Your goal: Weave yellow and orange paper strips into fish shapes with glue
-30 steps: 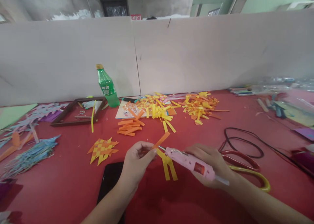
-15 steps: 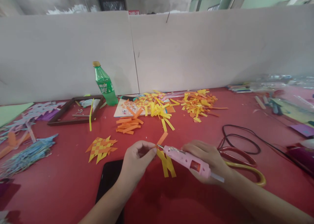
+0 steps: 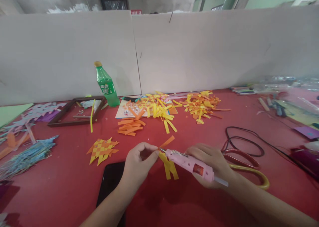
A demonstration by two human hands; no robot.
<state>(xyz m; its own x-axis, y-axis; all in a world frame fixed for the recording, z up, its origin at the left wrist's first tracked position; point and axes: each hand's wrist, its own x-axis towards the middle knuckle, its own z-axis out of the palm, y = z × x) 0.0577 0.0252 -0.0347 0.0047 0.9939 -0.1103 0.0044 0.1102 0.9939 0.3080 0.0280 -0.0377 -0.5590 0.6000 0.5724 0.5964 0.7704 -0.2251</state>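
Between thumb and forefinger, my left hand (image 3: pixel 141 160) pinches an orange paper strip (image 3: pixel 167 141), whose free end points up and to the right. My right hand (image 3: pixel 210 164) is closed around a pink hot glue gun (image 3: pixel 189 162), and its metal nozzle meets the strip right by my left fingertips. A clear glue stick (image 3: pixel 221 182) pokes out of the gun's back end. Under the nozzle are yellow paper strips (image 3: pixel 169 167); whether my fingers also hold them I cannot tell. A woven orange and yellow paper fish (image 3: pixel 102 150) lies to the left.
A black phone (image 3: pixel 109 180) lies beside my left wrist. Scissors (image 3: pixel 260 175) and a dark cord (image 3: pixel 245 144) are near my right forearm. Orange strips (image 3: pixel 131 125), a yellow-orange paper pile (image 3: pixel 201 104), a green bottle (image 3: pixel 107 86) and a brown frame (image 3: pixel 71 123) stand farther back.
The orange strip has turned, its free end tilting lower and farther right. Both hands and the glue gun stay almost in place.
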